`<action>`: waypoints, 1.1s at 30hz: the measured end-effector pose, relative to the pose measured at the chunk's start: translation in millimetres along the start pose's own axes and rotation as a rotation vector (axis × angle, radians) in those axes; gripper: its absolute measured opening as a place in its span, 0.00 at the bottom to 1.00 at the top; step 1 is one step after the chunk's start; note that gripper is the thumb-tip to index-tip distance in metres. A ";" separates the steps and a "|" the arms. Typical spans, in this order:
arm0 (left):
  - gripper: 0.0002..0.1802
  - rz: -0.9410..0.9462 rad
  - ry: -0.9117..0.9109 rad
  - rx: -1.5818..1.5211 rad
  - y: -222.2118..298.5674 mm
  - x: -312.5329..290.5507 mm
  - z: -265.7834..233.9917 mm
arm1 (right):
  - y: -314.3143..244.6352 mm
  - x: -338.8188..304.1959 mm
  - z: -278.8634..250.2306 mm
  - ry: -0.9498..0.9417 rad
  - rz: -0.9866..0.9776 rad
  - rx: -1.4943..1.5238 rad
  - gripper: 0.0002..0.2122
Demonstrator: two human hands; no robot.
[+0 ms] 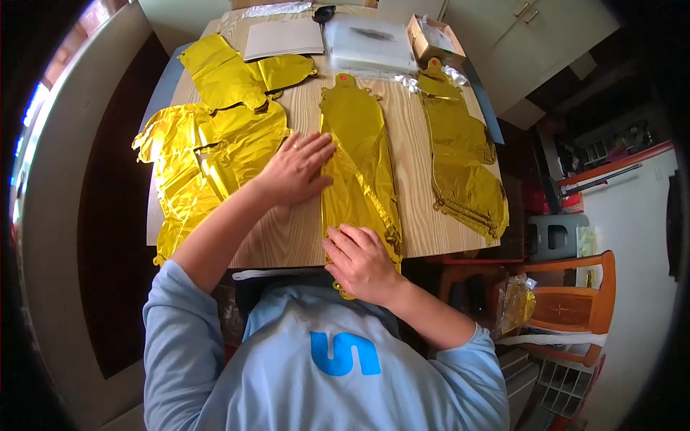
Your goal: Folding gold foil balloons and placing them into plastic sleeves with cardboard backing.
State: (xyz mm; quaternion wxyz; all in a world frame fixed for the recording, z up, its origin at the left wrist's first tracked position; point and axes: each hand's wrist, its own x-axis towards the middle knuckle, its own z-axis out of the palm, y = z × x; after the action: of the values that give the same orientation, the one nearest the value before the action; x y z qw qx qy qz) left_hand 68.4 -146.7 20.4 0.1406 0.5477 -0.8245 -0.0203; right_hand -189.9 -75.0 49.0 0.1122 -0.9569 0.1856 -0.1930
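A long gold foil balloon (356, 122), deflated and flat, lies lengthwise in front of me, its lower end hanging over the table's near edge. My left hand (298, 169) rests flat on its left edge, fingers stretched out. Near the table edge my right hand (363, 266) lies over the balloon's lower part, fingers extended and slightly bent. To the left, crumpled gold foil balloons (237, 154) are spread out, with another folded gold foil piece (215, 72) beyond them. On the right lies a stack of flat gold foil balloons (460, 144).
At the table's far side are a grey board (284, 39), a pile of clear plastic bags (370, 50) and a cardboard box (435, 39). A small black object (324, 14) sits behind them. A wooden chair (568, 309) holding a plastic bag stands to my right, near a grey stool (557, 237).
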 end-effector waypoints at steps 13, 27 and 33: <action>0.45 -0.237 0.222 0.003 1.9 33.7 15.9 | 1.1 4.7 -7.9 -0.010 0.097 0.121 0.21; 0.49 -0.182 0.037 -0.373 44.7 -18.4 -12.7 | 207.8 318.8 -7.1 0.082 0.182 0.088 0.16; 0.31 -0.342 0.260 -0.488 -69.3 -16.0 -74.2 | 250.7 413.9 59.1 0.077 0.503 -0.030 0.25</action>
State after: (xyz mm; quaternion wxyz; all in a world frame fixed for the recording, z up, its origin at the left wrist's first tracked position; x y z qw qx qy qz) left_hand 155.2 -150.9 75.2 0.3663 0.6267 -0.6664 -0.1705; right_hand 110.7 -458.5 59.7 0.1352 -0.8743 0.4246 -0.1925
